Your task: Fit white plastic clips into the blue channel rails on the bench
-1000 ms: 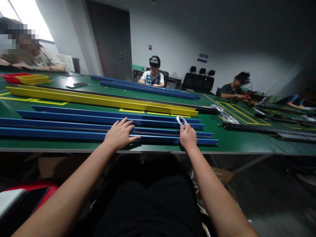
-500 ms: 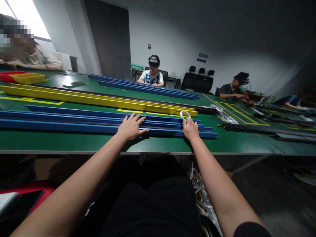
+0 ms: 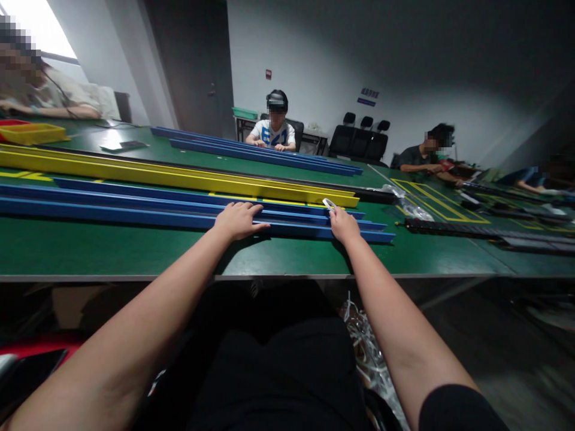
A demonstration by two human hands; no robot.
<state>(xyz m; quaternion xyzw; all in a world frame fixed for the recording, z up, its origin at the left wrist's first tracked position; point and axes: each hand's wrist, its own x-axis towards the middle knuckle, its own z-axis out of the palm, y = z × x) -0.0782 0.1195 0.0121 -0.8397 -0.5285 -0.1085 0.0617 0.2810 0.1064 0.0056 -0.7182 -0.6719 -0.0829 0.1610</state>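
Several long blue channel strips (image 3: 135,215) lie side by side along the near part of the green table. My left hand (image 3: 238,220) rests over the front strips, palm down, its thumb stretched apart from the fingers along the nearest one. To its right, my right hand (image 3: 345,224) is closed on a white roll of tape (image 3: 329,204), which tilts up beyond the fingers and shows nearly edge-on. That hand also lies against the right part of the blue strips. Just behind them, long yellow channel strips (image 3: 179,177) run parallel.
More blue strips (image 3: 265,159) lie at the far side, before a seated person (image 3: 273,129). Black strips (image 3: 471,232) and clear plastic wrap (image 3: 415,209) are to the right. Yellow and red trays (image 3: 36,133) stand at left. Other people sit around the table (image 3: 287,260).
The blue strips under my hands sit closer together. My left fingers have drawn in from a wide spread. The tape roll has tipped from a round face to nearly edge-on. The view has shifted slightly.
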